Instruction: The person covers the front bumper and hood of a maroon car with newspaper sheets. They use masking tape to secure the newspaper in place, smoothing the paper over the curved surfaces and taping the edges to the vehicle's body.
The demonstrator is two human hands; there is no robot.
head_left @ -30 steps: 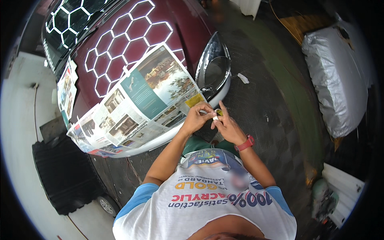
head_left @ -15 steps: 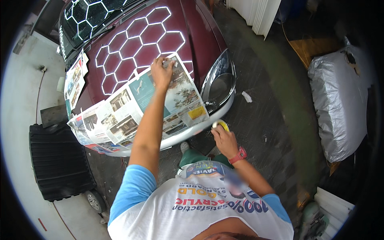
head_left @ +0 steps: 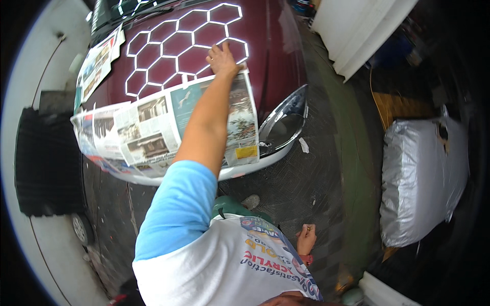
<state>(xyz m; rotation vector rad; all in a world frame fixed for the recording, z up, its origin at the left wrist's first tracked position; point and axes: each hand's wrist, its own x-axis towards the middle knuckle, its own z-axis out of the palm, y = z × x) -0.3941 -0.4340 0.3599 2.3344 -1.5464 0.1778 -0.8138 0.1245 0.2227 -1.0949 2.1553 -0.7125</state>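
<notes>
My left hand reaches over the newspaper sheets draped on the front of a maroon car. Its fingers are spread on the hood, and its heel is at the sheets' top edge near a small tape piece. Held low by my side, my right hand has its fingers curled; what they hold, if anything, is hidden. A red watch is on that wrist. The roll of tape cannot be made out now. Glossy reflections of white hexagonal lights cross the hood.
More newspaper covers the hood's left side. The right headlight is uncovered above the white bumper. A silver-covered bulky object stands at right. At left is a black ribbed cover above a wheel. A paper scrap lies on the floor.
My left hand has gone from pinching at the newspaper's top right corner to spreading over the hood. The right hand has dropped back toward my side, and the tape roll is out of sight.
</notes>
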